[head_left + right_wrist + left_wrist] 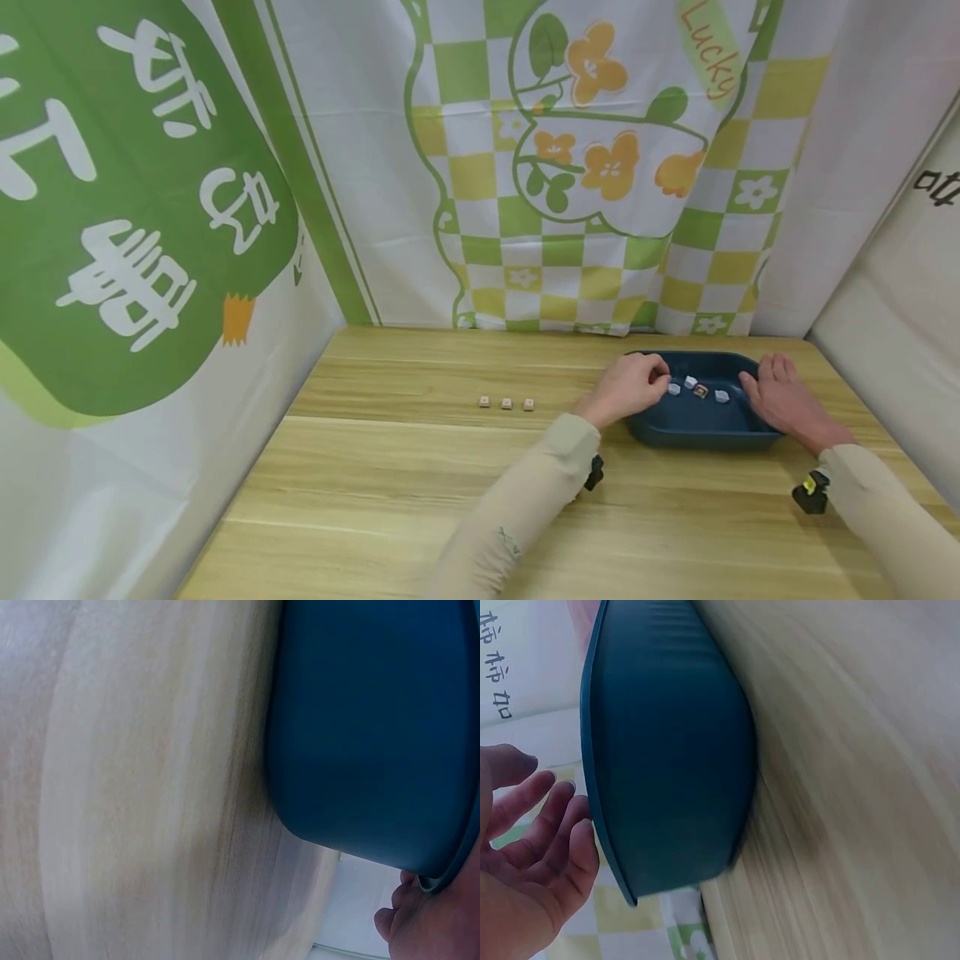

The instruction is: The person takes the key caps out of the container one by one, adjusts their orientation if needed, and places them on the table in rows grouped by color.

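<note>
A dark blue tray [705, 439] stands on the table's right side in the head view. Several small keycaps lie in it, pale ones such as this keycap [722, 397] and a brown keycap [701, 391]. My left hand [624, 389] is over the tray's left end, close to a pale keycap [674, 389]. In the left wrist view its fingers [544, 836] are loosely bent, with nothing visible between thumb and fingers. At the right end, my right hand [797, 402] holds the rim, thumb inside, the other fingers outside. The right wrist view shows only part of that hand.
Three beige keycaps [507, 404] form a row on the wooden table [390, 483], left of the tray. Behind the table hangs a checked, flowered cloth [480, 183]. A green and white printed cloth [150, 250] covers the left side.
</note>
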Demonstrator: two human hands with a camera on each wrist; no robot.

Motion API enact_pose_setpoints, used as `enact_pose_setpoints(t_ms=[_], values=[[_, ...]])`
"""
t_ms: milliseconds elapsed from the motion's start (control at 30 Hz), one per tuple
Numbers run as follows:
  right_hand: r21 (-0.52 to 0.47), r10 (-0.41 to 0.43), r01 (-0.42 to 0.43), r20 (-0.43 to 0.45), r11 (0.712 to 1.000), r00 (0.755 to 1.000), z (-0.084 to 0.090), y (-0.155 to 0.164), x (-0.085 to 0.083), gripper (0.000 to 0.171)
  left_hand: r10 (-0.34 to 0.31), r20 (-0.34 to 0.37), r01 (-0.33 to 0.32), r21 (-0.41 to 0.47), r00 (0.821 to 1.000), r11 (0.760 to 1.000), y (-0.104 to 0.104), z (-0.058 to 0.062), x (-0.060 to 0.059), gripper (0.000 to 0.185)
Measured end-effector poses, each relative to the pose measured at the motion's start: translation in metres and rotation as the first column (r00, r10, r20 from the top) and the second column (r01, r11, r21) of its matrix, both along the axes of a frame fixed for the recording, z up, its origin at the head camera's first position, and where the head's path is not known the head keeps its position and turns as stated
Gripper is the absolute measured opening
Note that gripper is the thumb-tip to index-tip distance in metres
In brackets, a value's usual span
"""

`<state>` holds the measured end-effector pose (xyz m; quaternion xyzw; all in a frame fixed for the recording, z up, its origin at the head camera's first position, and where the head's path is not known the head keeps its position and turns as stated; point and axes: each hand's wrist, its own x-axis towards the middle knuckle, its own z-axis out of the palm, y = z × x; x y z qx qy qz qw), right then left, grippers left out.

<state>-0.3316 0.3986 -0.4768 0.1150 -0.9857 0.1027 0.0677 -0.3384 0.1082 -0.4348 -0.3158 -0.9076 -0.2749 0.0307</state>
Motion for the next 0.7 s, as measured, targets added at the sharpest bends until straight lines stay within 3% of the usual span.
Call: enact_pose_setpoints(t_ms=[267,467,700], values=[[-0.014,-0.003,0.003,0.022,1.0,1.0,0.0,0.001,-0.002,0.074,-0.005,0.125,0.001,0.032,0.992,0.999,0.02,0.001,0.007,0.024],[0.01,0.002,-0.002,-0.002,1.0,1.0,0.0,0.0,-0.001,0.071,0.046,0.145,-0.04,-0.046,0.988,0.998,0.039,0.0,0.008,0.021],[0.039,0.003,-0.002,-0.019,0.999,1.0,0.0,-0.001,0.0,0.068,0.073,0.173,-0.069,-0.03,0.982,0.997,0.056,-0.006,0.01,0.02]])
